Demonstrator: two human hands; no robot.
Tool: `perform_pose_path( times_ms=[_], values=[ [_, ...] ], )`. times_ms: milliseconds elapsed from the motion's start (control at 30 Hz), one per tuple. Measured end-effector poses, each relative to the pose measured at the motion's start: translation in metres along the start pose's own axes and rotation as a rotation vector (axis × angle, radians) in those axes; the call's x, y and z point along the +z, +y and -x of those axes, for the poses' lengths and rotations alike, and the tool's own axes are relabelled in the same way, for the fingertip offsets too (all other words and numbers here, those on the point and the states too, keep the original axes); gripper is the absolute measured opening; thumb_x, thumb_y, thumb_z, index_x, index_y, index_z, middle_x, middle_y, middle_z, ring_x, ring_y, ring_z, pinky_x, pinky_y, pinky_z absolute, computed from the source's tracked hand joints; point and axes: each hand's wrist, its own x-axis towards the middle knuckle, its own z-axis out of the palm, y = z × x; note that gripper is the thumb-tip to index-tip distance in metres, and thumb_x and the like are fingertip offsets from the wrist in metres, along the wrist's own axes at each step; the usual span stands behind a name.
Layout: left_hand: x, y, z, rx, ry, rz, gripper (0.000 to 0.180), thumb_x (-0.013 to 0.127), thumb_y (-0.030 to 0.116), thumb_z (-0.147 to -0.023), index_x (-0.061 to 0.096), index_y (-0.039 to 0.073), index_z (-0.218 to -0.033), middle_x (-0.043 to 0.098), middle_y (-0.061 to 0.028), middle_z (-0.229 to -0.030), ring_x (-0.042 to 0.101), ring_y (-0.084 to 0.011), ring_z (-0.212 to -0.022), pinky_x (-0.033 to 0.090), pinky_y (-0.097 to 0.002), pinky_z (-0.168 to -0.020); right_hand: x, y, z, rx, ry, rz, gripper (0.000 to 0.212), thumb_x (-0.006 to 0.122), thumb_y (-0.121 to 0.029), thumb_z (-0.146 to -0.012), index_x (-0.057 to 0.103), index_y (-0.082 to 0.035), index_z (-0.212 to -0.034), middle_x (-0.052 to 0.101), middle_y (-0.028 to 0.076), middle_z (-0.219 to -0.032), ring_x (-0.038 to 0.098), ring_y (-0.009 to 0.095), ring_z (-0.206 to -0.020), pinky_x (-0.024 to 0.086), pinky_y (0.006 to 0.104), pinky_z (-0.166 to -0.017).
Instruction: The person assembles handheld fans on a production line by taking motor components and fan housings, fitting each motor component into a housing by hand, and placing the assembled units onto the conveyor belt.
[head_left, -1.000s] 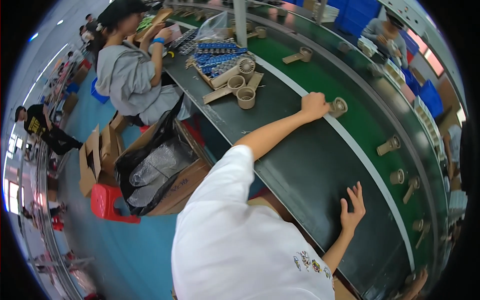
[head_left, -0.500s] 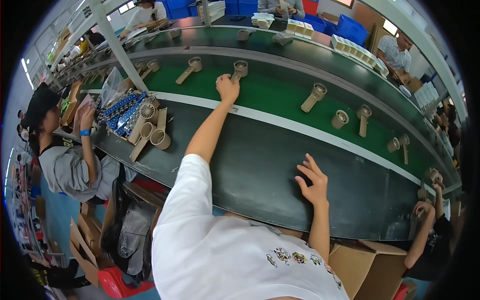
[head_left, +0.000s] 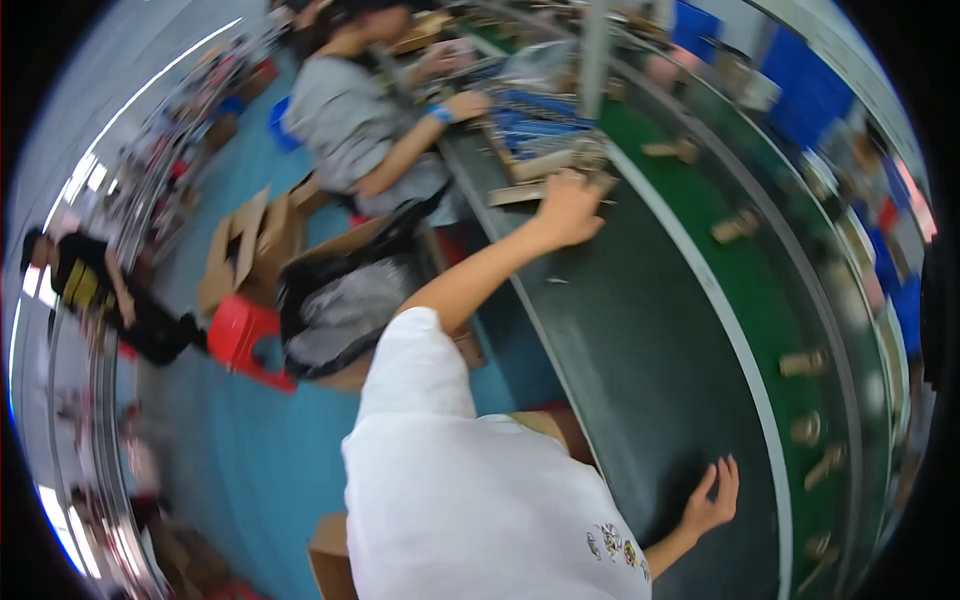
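Note:
My left hand reaches over tan handheld-fan parts at the front of a carton of blue strip-like parts. Its fingertips are partly hidden and blurred, so whether they grip a piece cannot be told. My right hand hovers by the dark tabletop, thumb and fingers apart, nothing in it. Along the green belt lie several tan handheld-fan bodies, among them one fan body and another fan body farther down.
A person in grey works beside the carton at the upper left. A black-lined box with clear plastic and a red stool stand on the blue floor. A white post rises behind the carton. Another person is at the far left.
My view has swung left. My left hand has left the fan body on the belt and moved to the parts by the carton. My right hand remains apart over the tabletop.

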Motion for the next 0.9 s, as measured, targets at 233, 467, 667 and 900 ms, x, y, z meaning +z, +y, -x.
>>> perform_pose_path(
  times_ms=[233, 467, 667, 900],
  values=[
    [0.007, -0.023, 0.033, -0.054, -0.182, -0.005, 0.046, 0.075, 0.016, -0.068, 0.06, -0.002, -0.108, 0.052, -0.0218, -0.124, 0.047, -0.038, -0.114, 0.04, -0.0472, -0.095, 0.012, 0.011, -0.002, -0.07, -0.062, 0.022, 0.011, 0.065, -0.003, -0.087, 0.068, 0.005, -0.094, 0.069, 0.019, -0.104, 0.068, 0.033, -0.095, 0.054, 0.0381, -0.082],
    [-0.008, 0.022, 0.027, 0.107, 0.095, 0.298, 0.03, 0.08, 0.014, -0.062, 0.064, 0.002, -0.085, 0.046, -0.02, -0.133, 0.037, -0.0414, -0.127, 0.034, -0.0541, -0.101, 0.007, 0.009, 0.004, -0.065, -0.008, 0.056, 0.011, 0.067, -0.003, -0.085, 0.069, 0.003, -0.093, 0.069, 0.018, -0.105, 0.068, 0.031, -0.094, 0.055, 0.0366, -0.079],
    [-0.01, 0.116, 0.029, 0.233, -0.001, 0.751, 0.028, 0.083, 0.015, -0.062, 0.058, 0.003, -0.07, 0.05, -0.0175, -0.13, 0.042, -0.0412, -0.123, 0.037, -0.0494, -0.098, 0.033, -0.013, -0.017, 0.012, 0.079, 0.021, 0.012, 0.073, -0.005, -0.076, 0.07, -0.004, -0.087, 0.07, 0.013, -0.104, 0.069, 0.029, -0.084, 0.055, 0.0346, -0.072],
    [0.007, 0.215, 0.048, 0.638, -0.448, 0.912, 0.034, 0.084, 0.021, -0.066, 0.058, 0.005, -0.078, 0.052, -0.015, -0.133, 0.047, -0.0368, -0.121, 0.04, -0.044, -0.099, 0.041, 0.0, -0.013, 0.04, 0.152, 0.043, 0.014, 0.076, -0.008, -0.071, 0.07, -0.006, -0.083, 0.069, 0.01, -0.097, 0.067, 0.027, -0.07, 0.054, 0.0336, -0.062]
  ],
)
